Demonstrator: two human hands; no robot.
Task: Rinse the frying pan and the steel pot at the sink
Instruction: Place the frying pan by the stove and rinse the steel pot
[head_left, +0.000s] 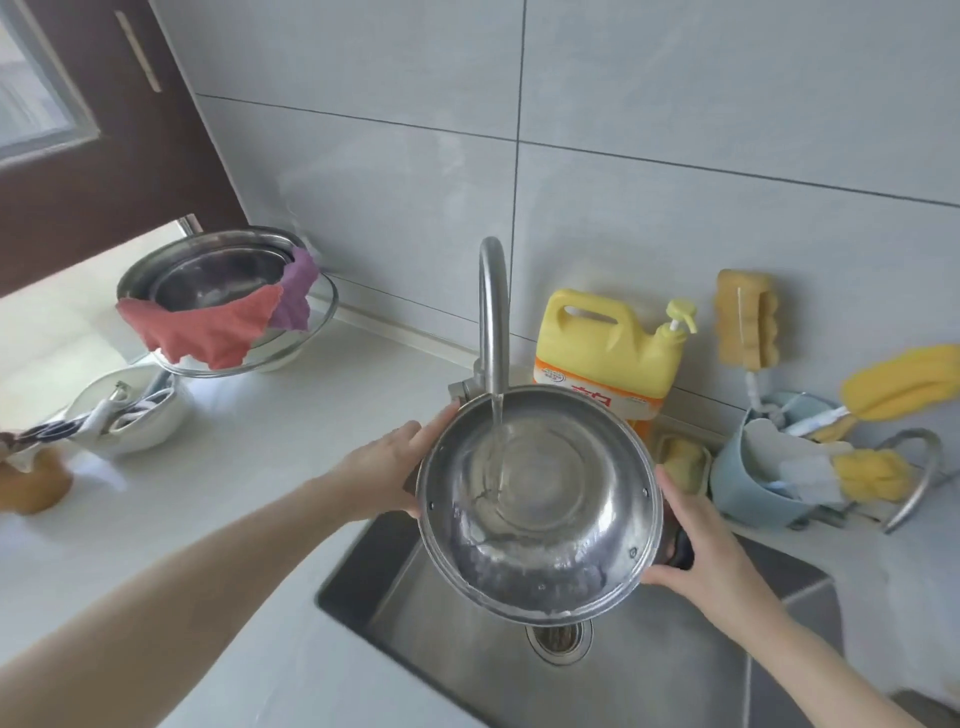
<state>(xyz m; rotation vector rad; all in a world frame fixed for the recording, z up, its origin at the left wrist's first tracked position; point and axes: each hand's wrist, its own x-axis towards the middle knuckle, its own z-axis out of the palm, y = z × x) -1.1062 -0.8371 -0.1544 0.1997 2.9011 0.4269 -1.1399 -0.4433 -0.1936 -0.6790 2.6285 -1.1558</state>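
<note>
STEP: rinsing steel pot, frying pan nowhere in view | POT: held tilted over sink, under faucet, stream hitting inside | HANDS: left hand and right hand both clasping pot sides | NEXT: probably swirl, tip water toward drain; wet rim calls for firm grip

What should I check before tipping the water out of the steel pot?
1. Left hand on the steel pot: ok, at the rim.
2. Right hand on a side handle: ok.
3. Pot over the sink: ok.
4. Drain unblocked: ok, nothing covers it.
5. Faucet off: not ok, water is running into the pot.
6. Pot interior clean: cannot tell.
</note>
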